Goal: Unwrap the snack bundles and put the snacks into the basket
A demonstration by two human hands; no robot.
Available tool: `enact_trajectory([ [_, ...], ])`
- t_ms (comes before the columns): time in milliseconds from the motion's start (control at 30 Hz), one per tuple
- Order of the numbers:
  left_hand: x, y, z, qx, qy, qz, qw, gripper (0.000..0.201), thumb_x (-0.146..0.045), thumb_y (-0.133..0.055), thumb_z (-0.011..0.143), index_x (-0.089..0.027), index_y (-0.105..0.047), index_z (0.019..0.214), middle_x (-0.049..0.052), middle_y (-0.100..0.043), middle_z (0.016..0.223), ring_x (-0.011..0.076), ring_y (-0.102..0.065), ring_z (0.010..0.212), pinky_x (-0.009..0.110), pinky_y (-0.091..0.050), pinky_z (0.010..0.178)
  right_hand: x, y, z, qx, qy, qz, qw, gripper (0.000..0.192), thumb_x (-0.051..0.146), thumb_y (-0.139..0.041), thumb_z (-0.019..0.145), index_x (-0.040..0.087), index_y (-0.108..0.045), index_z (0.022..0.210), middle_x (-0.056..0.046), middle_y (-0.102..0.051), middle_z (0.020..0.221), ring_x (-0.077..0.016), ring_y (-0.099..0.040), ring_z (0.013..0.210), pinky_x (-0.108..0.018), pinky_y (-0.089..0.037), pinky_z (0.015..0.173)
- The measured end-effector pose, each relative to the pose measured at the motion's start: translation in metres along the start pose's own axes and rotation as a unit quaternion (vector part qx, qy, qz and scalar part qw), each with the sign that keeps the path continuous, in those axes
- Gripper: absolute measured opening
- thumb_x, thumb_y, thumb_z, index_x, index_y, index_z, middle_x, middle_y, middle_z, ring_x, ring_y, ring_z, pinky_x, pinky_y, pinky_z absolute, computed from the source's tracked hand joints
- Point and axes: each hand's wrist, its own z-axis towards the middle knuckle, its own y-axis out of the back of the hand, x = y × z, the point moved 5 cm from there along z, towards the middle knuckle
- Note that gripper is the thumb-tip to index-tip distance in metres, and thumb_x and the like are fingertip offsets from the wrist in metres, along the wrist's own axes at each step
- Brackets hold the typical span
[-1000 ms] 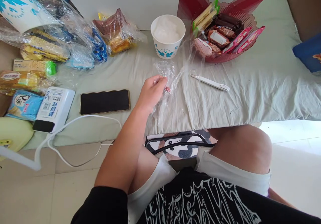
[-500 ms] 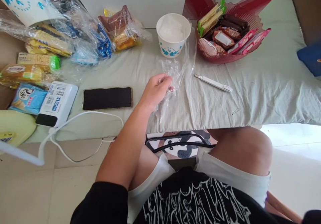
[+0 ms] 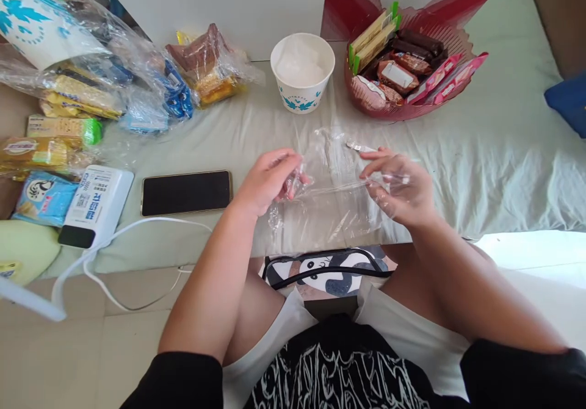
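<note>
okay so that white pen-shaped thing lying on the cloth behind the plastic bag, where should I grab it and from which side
Judging by its pose, pinch the white pen-shaped tool across its narrow width, coming straight down from above. It lies flat on the cloth, and only its left end shows; the right hand and clear plastic bag cover the rest.

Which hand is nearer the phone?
Left. The left hand holds the clear bag just right of the phone; the right hand grips the bag's far side, farther off.
</note>
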Motion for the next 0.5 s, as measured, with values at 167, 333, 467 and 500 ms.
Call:
enact_trajectory([
  [167,0.0,0.017,0.007,-0.136,0.037,-0.018,0.99,0.023,-0.037,-0.065,0.081,-0.021,-0.049,0.076,0.0,-0.068,0.068,0.0092,-0.058,0.044,0.018,-0.032,0.037,-0.008,0.005,-0.008,0.033,-0.024,0.0,0.999,0.034,0.028,-0.065,0.089,0.031,-0.056,0.122,0.002,-0.059,0.081,-0.0187,-0.066,0.076,-0.042,-0.06,0.079],
  [333,0.0,0.023,0.012,-0.173,0.038,-0.021,0.984,0.024,-0.038,-0.069,0.077,-0.021,-0.053,0.081,-0.001,-0.067,0.067,0.0088,-0.058,0.046,0.018,-0.034,0.039,0.0,0.013,-0.003,0.099,0.035,-0.039,0.994,0.017,0.033,-0.071,0.085,0.022,-0.063,0.076,-0.005,-0.056,0.091,-0.0206,-0.063,0.087,-0.041,-0.059,0.079],
  [467,0.002,0.047,0.011,-0.28,-0.01,-0.022,0.96,0.014,-0.035,-0.059,0.087,-0.023,-0.054,0.092,-0.002,-0.066,0.076,0.0079,-0.059,0.053,0.019,-0.039,0.045,-0.001,0.024,-0.006,0.051,0.037,-0.029,0.998,0.033,0.029,-0.071,0.089,0.02,-0.057,0.061,-0.006,-0.06,0.095,-0.0222,-0.066,0.098,-0.043,-0.06,0.089],
  [500,0.001,0.051,0.009,-0.292,-0.041,-0.001,0.956,0.011,-0.035,-0.053,0.091,-0.024,-0.053,0.095,-0.002,-0.066,0.081,0.008,-0.061,0.059,0.019,-0.04,0.048,-0.003,0.025,-0.008,0.04,0.031,-0.031,0.998,0.034,0.028,-0.07,0.09,0.02,-0.057,0.06,-0.006,-0.061,0.096,-0.0227,-0.067,0.099,-0.044,-0.06,0.09],
])
